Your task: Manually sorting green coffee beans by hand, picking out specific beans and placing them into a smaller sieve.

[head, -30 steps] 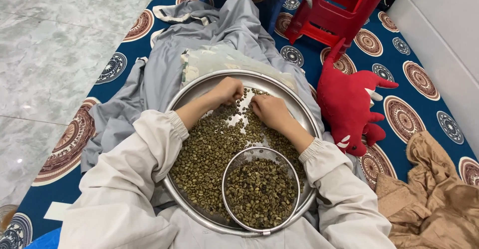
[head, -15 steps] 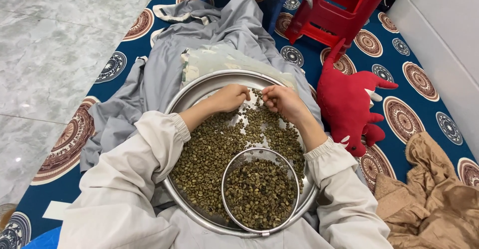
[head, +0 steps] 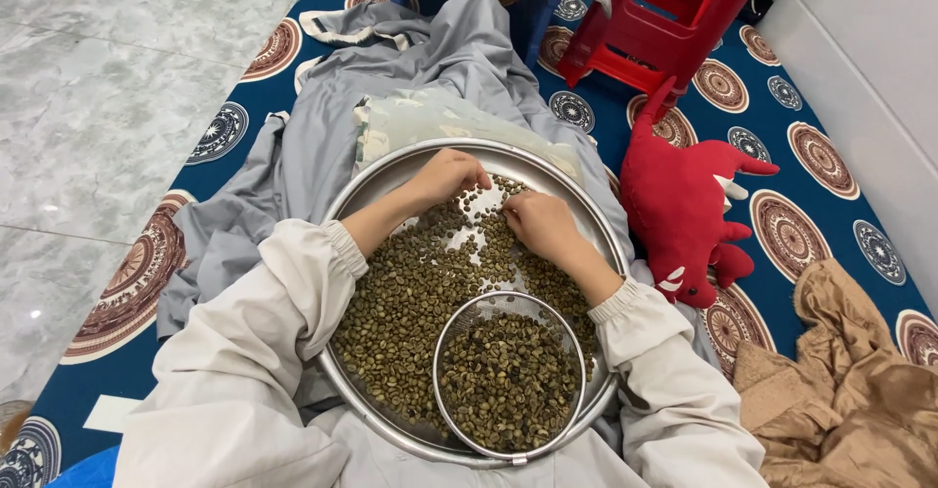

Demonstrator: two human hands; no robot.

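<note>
Since half a second ago, right hand (head: 535, 220) drawn back and lowered from the far rim onto the beans (head: 410, 297); left hand (head: 445, 176) nearly where it was, fingers a little more extended toward the thin scatter at the far side.

Both hands palm down on the round metal tray (head: 386, 180) resting on the lap. Left fingertips curled together over a few loose beans, seemingly pinching, though what sits between them cannot be told. Right fingers curled under at the edge of the bean layer, knuckles up; grip hidden beneath the hand.

Greenish beans spread over the tray's left and middle, thinning to bare metal near the far rim. Small round wire sieve (head: 510, 375) at the near side, inside the tray, filled with darker beans.

Best done, by the look of it, with beans raked thin onto the bare metal, one bean lifted at a time between thumb and forefinger, the tray held level on the lap.

Just beyond the tray, a pale translucent plastic bag (head: 430, 117), flat and crumpled on the grey cloth, with a faint greenish edge at its left; no readable label. Red plush toy (head: 684, 205) to the right on the blue patterned mat (head: 831, 146).
</note>
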